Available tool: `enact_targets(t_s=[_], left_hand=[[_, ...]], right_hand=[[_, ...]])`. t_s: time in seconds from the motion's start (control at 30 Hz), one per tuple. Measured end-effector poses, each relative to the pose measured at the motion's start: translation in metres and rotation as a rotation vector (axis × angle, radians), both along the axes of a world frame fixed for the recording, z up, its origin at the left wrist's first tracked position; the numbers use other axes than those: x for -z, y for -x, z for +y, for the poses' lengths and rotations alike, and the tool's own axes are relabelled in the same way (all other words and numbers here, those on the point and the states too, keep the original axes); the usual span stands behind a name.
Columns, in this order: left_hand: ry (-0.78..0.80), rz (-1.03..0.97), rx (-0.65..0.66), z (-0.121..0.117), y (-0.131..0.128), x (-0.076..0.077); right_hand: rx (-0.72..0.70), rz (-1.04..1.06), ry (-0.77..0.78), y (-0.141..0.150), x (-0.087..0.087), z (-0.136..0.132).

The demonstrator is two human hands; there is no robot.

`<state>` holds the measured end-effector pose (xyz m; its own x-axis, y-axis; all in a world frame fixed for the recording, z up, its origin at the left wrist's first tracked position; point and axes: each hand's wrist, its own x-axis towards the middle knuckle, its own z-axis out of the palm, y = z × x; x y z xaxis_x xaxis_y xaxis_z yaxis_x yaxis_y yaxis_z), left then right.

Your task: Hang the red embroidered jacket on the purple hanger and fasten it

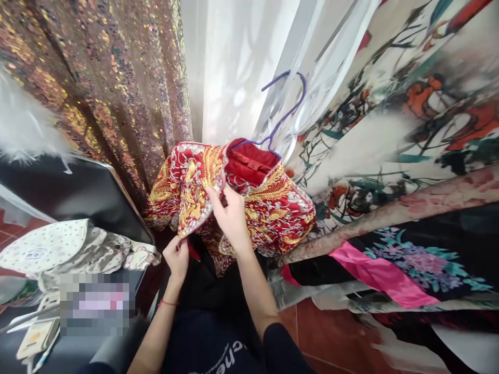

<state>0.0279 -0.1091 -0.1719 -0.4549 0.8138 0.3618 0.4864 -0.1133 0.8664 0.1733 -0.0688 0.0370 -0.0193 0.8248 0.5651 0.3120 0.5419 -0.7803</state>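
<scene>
A red jacket (278,208) with heavy gold and silver embroidery hangs on a purple hanger (286,111) in front of me. Its collar stands open, and a small red label shows on the lining. My left hand (176,257) pinches the lower corner of the jacket's front panel. Higher up, near the collar opening, my right hand (231,215) grips the front edge of the same panel between thumb and fingers. The jacket's lower part is partly hidden behind my arms.
Left stands a black chair (89,192) with a spotted cloth bag (50,246) and a white power strip (39,332) on it. Behind hangs a gold sequined fabric (117,67). Patterned garments (390,119) and a black floral one (424,259) crowd the right, above a red tiled floor (319,332).
</scene>
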Motion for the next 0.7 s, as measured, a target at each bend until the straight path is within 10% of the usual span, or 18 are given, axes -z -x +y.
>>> enact_targets(t_s=[0.1, 0.2, 0.3, 0.47, 0.7], left_hand=[[0.003, -0.027, -0.051, -0.018, -0.028, -0.025], [0.043, 0.145, 0.278, -0.034, -0.067, -0.036], [0.205, 0.290, 0.569, -0.028, -0.101, -0.026], [0.325, 0.263, 0.575, 0.024, -0.115, 0.006], [0.318, 0.048, 0.554, 0.067, -0.091, 0.026]], right_hand=[[0.022, -0.132, -0.200, -0.024, -0.033, -0.001], [0.134, -0.127, -0.309, -0.045, -0.046, -0.002], [0.342, -0.145, -0.290, -0.061, -0.025, 0.006], [0.558, -0.325, -0.187, -0.065, 0.021, 0.022], [0.606, -0.187, -0.477, -0.060, 0.070, -0.004]])
